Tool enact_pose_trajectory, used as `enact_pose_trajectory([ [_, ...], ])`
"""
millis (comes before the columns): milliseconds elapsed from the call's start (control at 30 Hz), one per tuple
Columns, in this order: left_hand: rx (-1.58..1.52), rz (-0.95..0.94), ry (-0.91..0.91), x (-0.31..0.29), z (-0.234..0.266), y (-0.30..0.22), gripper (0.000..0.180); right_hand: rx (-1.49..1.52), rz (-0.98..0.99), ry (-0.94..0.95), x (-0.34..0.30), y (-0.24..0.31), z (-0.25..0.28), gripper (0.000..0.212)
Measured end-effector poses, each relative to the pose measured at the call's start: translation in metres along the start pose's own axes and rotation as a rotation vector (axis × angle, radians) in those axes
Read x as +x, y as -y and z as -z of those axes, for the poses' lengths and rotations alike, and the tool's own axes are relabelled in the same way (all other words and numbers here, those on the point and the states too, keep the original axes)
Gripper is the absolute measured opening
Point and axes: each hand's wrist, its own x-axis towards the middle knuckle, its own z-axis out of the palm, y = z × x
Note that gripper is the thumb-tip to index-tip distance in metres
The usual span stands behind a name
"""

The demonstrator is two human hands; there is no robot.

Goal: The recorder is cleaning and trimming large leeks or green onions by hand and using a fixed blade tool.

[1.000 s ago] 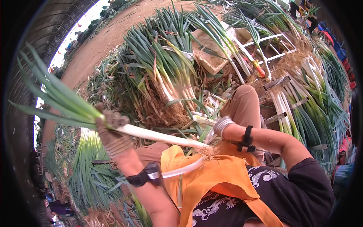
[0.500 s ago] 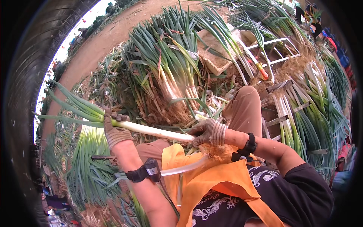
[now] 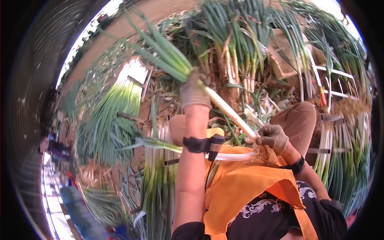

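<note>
- Bare brown ground (image 3: 164, 7) curves across the top of the head view, with leaf litter beside it.
- Also in the head view, the left hand (image 3: 196, 90), gloved, has its grip wrapped around a leek (image 3: 228, 108) where green leaves meet pale shaft; this leek slants across the centre.
- Right hand (image 3: 273, 138), gloved, right of centre: its grip is closed at the leek's lower end, hiding whether roots remain there.
- A second leek (image 3: 236, 156) lies over the orange apron (image 3: 256, 176), lower centre, its roots apparently uncut.
- Judging progress, the left-hand pile (image 3: 116, 108) and right-hand rows (image 3: 332, 148) look sorted, their pale shafts laid side by side.
- What seems left: the upright bunch (image 3: 234, 68), upper centre, with dry outer leaves showing, beside a pale box (image 3: 286, 56).
</note>
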Motion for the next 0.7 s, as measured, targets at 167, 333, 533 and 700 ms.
enact_pose_trajectory([
  [167,0.033,0.005,-0.056,0.034,0.051,-0.001,0.010,0.060,0.025,0.167,-0.007,0.012,0.002,0.018],
  [333,-0.045,0.208,0.056,0.030,0.029,-0.032,0.016,0.025,0.251,0.340,-0.015,0.017,0.024,0.014],
  [533,-0.223,0.067,-0.048,0.070,0.069,-0.052,0.021,-0.014,0.243,0.660,-0.055,0.025,0.046,0.011],
  [700,-0.179,-0.046,-0.134,0.098,0.147,-0.105,0.046,0.015,0.304,0.708,-0.089,0.019,0.101,0.010],
])
